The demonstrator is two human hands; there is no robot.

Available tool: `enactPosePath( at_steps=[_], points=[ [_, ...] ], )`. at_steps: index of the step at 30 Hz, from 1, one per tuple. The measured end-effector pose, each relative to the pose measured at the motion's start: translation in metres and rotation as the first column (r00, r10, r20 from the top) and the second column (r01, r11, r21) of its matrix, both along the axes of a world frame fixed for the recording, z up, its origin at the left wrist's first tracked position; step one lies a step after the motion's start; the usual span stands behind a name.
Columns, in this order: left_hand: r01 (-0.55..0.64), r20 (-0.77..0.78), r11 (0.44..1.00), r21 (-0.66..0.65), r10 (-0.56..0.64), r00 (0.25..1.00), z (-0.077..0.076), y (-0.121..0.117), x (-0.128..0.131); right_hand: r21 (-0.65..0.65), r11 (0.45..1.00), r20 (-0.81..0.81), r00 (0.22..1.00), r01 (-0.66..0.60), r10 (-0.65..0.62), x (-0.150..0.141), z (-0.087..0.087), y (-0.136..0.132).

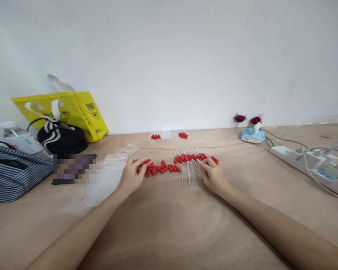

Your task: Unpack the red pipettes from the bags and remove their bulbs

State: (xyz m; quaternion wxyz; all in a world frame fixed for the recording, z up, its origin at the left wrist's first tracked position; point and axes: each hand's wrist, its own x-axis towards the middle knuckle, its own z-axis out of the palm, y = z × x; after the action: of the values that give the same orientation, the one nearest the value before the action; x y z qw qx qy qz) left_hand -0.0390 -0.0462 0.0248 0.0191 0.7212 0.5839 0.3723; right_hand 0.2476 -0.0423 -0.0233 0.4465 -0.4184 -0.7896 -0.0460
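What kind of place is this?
Probably a makeshift indoor workspace: a wooden table against a plain wall, with small red pieces laid out and a power strip nearby.

On the light-brown wooden desk (163, 232) lie small red capsule-shaped pieces (154, 170) beside thin clear rods (190, 175); a bright-yellow bag (97, 128) stands near its far edge, a white plastic power strip (284, 153) toward the right edge.
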Motion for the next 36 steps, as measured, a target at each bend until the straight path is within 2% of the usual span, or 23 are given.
enactPosePath(
  at_steps=[3,7,12,18,21,23,25,28,31,34,36],
  points=[
    [-0.143,0.04,0.975,-0.168,0.152,0.988,0.001,0.011,-0.022,-0.026,0.999,-0.011,0.999,0.04,-0.04,0.0,0.0,0.005],
    [-0.196,0.044,0.942,-0.273,0.215,0.976,0.0,0.015,-0.034,-0.03,0.996,-0.004,0.997,0.083,-0.083,-0.004,-0.001,0.008],
    [-0.176,0.057,0.941,-0.288,0.201,0.978,-0.002,0.014,-0.032,-0.04,0.999,0.038,0.999,0.033,-0.032,-0.009,-0.005,0.007],
    [-0.262,-0.056,0.92,-0.29,0.257,0.965,-0.001,0.019,-0.043,-0.069,0.998,0.101,0.995,-0.008,0.015,-0.013,-0.005,0.002],
    [-0.282,-0.067,0.916,-0.287,0.274,0.959,0.001,0.019,-0.048,-0.074,0.997,0.116,0.993,0.003,0.005,-0.013,-0.003,0.0],
    [-0.303,-0.079,0.923,-0.237,0.292,0.953,0.005,0.017,-0.046,-0.051,0.998,0.14,0.99,0.041,-0.034,-0.012,-0.001,-0.002],
    [-0.286,-0.111,0.95,-0.128,0.273,0.956,0.009,0.015,-0.037,-0.015,0.995,0.167,0.981,0.098,-0.094,-0.009,0.002,-0.003],
    [-0.084,-0.206,0.996,-0.016,0.079,0.975,0.014,0.016,-0.006,0.02,0.986,0.182,0.969,0.166,-0.167,-0.003,0.007,-0.005],
    [0.128,-0.302,0.987,-0.097,-0.152,0.941,0.016,0.026,0.039,0.022,0.978,0.168,0.964,0.206,-0.207,0.002,0.009,-0.007],
    [0.173,-0.357,0.976,-0.13,-0.209,0.91,0.016,0.044,0.08,0.012,0.972,0.15,0.961,0.235,-0.234,0.005,0.009,-0.008],
    [0.181,-0.362,0.973,-0.146,-0.223,0.905,0.015,0.057,0.099,0.008,0.972,0.141,0.962,0.233,-0.232,0.007,0.009,-0.009]
  ],
)
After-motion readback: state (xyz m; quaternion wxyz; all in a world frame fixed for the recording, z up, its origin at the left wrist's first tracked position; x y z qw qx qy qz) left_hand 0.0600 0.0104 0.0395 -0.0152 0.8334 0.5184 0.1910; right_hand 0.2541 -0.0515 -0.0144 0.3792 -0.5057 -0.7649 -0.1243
